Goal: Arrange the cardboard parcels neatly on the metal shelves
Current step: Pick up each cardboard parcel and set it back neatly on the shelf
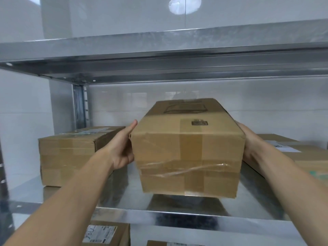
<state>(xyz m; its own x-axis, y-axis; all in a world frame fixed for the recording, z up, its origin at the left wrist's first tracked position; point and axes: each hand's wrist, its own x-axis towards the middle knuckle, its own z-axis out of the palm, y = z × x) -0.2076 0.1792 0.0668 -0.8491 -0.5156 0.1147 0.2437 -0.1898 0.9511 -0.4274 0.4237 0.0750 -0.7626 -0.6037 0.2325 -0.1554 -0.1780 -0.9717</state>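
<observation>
Over the middle shelf, left hand presses flat against the parcel; right hand touches it, fingers hidden.

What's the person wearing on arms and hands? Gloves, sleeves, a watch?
Nothing visible. The left hand and right hand are ungloved. The left forearm and right forearm are bare to the frame edge: no sleeves, watch or bands.

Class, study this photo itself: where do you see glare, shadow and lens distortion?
All head view: round light reflection glares on the glossy wall; dark shadow lies on the metal shelf beneath the held parcel; wide-angle lens bows the upper shelf.
</observation>
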